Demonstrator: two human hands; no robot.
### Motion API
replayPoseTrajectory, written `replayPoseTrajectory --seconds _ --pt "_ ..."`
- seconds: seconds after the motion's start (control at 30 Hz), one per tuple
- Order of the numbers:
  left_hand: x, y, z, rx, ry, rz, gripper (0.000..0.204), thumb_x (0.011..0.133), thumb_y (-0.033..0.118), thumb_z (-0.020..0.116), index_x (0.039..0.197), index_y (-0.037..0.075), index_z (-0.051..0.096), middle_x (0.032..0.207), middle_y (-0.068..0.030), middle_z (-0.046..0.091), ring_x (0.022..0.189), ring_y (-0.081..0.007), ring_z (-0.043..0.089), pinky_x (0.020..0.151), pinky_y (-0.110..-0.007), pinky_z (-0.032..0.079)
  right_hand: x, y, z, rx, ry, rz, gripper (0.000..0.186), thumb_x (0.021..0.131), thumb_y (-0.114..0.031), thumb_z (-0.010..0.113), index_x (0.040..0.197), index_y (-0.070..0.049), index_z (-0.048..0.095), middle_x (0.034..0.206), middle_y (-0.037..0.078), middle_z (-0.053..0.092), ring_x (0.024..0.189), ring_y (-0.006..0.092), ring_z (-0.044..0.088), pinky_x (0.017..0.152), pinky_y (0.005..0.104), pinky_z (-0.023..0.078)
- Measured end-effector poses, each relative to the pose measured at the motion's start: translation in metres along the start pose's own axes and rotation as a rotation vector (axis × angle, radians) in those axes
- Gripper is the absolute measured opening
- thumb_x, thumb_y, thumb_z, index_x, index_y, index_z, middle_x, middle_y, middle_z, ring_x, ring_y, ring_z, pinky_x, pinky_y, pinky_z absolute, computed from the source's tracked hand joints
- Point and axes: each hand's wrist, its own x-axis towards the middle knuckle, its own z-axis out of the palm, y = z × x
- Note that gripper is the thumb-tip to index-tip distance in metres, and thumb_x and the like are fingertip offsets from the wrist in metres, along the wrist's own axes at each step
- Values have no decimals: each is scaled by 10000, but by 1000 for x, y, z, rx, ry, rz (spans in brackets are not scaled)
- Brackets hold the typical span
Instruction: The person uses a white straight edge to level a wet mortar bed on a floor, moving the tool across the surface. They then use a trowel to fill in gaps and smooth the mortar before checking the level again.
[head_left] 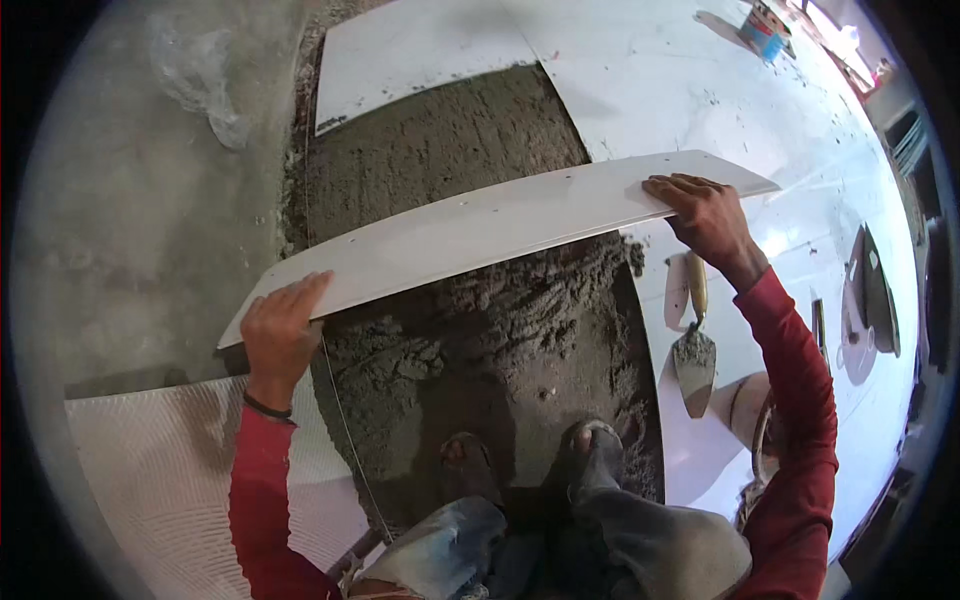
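Both my hands hold a long white board (490,228) that spans a strip of dark wet mortar (440,130). My left hand (280,330) is closed around its left end, fingers on top. Near the other end, my right hand (708,218) grips the near edge, fingers lying over the upper face. The board slants, its right end farther away, and small specks dot its surface. Mortar beyond it looks fairly smooth; on my side it is rough and lumpy. The board's underside is hidden, so I cannot tell whether it touches the mortar.
A pointed trowel (695,368) with a wooden handle lies on white tiles (640,70) at the right, beside a bucket (750,412). A blue can (766,34) stands far right. A taut string (345,428) runs along the mortar's left side. Clear plastic (205,85) lies on grey concrete.
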Motion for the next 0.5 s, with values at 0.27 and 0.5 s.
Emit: replayPoseTrajectory --seconds 0.27,0.5 --pt "50 -17 -78 122 112 -20 531 723 90 650 1254 122 655 1215 -90 677 1045 -251 674 850 -365 503 27 8 -75 -97 376 45 407 742 -123 768 1131 -217 693 1073 -8 717 887 176 699 729 307 580" --pt "1 -16 -5 -164 -355 -106 396 751 100 745 1141 149 699 1089 -82 718 956 -256 701 742 -354 532 30 9 -13 34 -432 162 218 834 -188 736 1048 -152 712 992 27 733 804 200 715 704 312 588"
